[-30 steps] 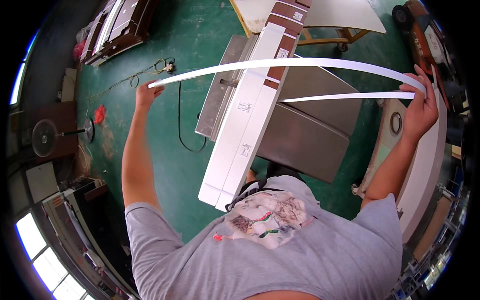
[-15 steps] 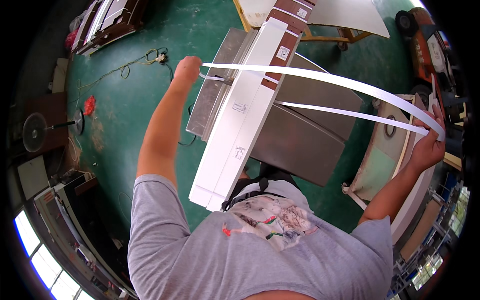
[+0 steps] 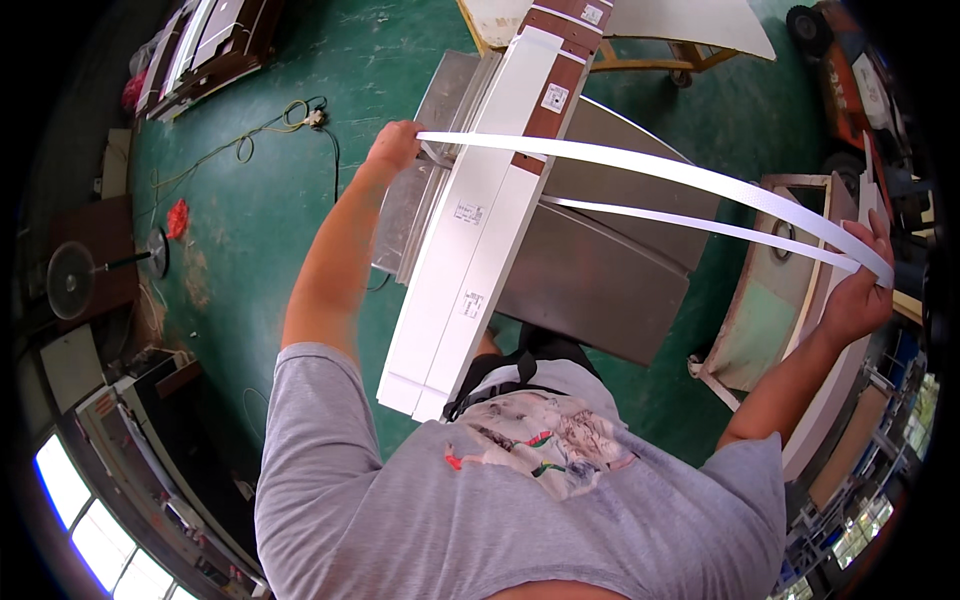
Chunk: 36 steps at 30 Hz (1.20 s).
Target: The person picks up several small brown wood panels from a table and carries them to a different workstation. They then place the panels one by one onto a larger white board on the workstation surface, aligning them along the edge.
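Note:
A white strap (image 3: 640,165) stretches across a long stack of white and brown panels (image 3: 455,260), which rests on a grey metal machine (image 3: 590,290). Just beyond the stack's left edge, my left hand (image 3: 395,145) is closed on one end of the strap. Far to the right, my right hand (image 3: 855,300) holds the loop where the strap doubles back, and the band wraps round its outer side. From there the lower run returns to the stack's right edge. Part of the strap near my left hand is hidden by the fingers.
A wheeled wooden cart (image 3: 755,310) stands at right, with an orange vehicle (image 3: 850,80) behind it. Beyond the stack is a white-topped table (image 3: 690,30). A cable (image 3: 250,140) lies on the green floor at left, near a standing fan (image 3: 75,280). More panels (image 3: 215,50) lie far left.
My left hand has moved right, closer to the stack, still gripping the strap. My right hand stays nearly in place with the loop. The view has shifted slightly.

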Motion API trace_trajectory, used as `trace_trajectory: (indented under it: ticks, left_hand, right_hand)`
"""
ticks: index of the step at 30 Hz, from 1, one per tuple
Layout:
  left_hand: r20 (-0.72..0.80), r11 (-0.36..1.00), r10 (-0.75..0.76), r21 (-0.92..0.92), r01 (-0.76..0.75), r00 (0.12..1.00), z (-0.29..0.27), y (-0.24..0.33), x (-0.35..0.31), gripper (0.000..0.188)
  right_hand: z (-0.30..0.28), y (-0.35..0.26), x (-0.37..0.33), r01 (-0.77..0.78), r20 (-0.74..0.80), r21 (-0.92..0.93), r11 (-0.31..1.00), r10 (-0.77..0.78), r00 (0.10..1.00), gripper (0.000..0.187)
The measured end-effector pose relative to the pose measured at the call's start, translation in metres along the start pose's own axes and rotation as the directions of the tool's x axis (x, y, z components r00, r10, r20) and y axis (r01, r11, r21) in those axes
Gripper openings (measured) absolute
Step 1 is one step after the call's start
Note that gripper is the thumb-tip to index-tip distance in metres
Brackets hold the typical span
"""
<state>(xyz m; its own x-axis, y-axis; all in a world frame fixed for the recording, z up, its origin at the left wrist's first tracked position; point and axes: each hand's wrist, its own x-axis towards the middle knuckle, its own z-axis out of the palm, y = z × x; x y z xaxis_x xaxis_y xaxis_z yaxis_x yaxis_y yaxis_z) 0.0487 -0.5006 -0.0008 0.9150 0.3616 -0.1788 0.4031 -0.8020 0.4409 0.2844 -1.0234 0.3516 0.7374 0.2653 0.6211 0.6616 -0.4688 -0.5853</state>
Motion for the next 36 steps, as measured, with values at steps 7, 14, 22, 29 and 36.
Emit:
trace_trajectory:
  ticks: [7, 14, 22, 29, 36]
  left_hand:
    - [-0.106, 0.917, -0.278, -0.324, 0.231, 0.955, 0.021, 0.029, -0.056, 0.044]
    - [-0.302, 0.629, -0.744, -0.616, 0.473, 0.596, 0.072, 0.053, -0.338, 0.048]
    - [0.123, 0.325, -0.924, -0.246, 0.913, 0.362, 0.13, 0.076, -0.446, 0.059]
    - [0.03, 0.302, -0.945, -0.304, 0.903, 0.327, 0.148, 0.071, -0.44, 0.049]
    - [-0.015, 0.311, -0.945, -0.358, 0.881, 0.328, 0.154, 0.07, -0.443, 0.044]
  right_hand:
    - [0.002, -0.017, 0.009, 0.067, 0.048, 0.047, 0.997, -0.069, 0.997, 0.038]
    - [0.03, -0.063, 0.022, 0.17, 0.144, 0.189, 0.967, -0.198, 0.969, 0.033]
    - [0.139, -0.135, -0.001, -0.037, 0.408, 0.495, 0.868, -0.195, 0.892, 0.017]
    - [0.228, -0.146, -0.039, -0.035, 0.667, 0.332, 0.943, -0.209, 0.715, 0.009]
    - [0.307, -0.137, -0.087, 0.068, 0.848, 0.092, 0.993, -0.114, 0.517, 0.023]
